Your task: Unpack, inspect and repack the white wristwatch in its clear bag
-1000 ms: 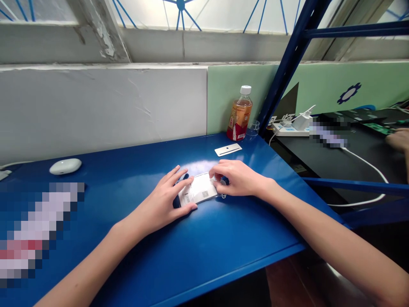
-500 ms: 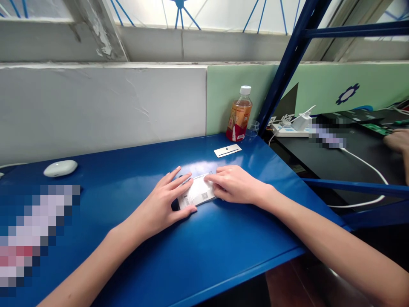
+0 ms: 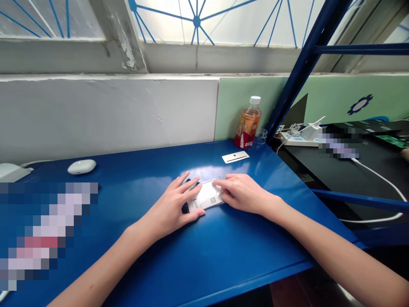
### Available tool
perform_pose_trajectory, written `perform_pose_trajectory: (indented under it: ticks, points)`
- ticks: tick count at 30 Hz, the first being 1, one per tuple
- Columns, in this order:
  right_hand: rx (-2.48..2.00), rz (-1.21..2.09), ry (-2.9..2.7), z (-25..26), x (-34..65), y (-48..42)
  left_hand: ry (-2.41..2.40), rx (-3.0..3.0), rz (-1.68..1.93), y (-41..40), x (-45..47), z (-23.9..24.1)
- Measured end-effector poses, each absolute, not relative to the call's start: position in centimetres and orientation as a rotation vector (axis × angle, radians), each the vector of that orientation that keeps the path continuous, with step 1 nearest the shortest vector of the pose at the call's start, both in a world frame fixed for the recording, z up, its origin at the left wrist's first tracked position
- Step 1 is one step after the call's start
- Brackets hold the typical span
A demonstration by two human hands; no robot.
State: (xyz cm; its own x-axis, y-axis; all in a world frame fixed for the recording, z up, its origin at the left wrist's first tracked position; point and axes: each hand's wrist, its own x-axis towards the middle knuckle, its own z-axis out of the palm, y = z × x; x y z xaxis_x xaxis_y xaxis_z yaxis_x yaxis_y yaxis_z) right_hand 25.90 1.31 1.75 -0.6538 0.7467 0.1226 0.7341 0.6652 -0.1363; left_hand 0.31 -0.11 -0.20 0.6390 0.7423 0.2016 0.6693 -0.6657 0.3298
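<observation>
Lying flat already, the packet (image 3: 209, 197) sits between the left hand's (image 3: 172, 202) splayed fingers and the right hand's (image 3: 244, 192) outstretched index, whose pressing looks unfinished, any pinch below unclear.

"What's the count nearest?"
"One left hand (image 3: 171, 207); one right hand (image 3: 243, 192); between them, one white-faced packet (image 3: 207, 197); under those, one blue desk (image 3: 223, 247)."
"Farther off?"
"One bottle (image 3: 247, 128); one white card (image 3: 235, 157); on the left, one oval white case (image 3: 82, 166)."
"Far right?"
"One black desk (image 3: 313, 164); one power strip (image 3: 295, 139)."
</observation>
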Motion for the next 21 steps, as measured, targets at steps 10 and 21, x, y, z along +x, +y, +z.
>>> perform_pose_trajectory:
  ticks: [10, 21]
  points:
    - [-1.164, 0.311, -2.554, 2.2, 27.6, 2.6, 1.153, 2.575, 0.493, -0.6, 0.5, 0.0]
    - [-0.98, 0.4, -2.676, 2.9, 27.5, 2.1, 1.147, 2.599, 0.521, -0.6, 1.0, 1.2]
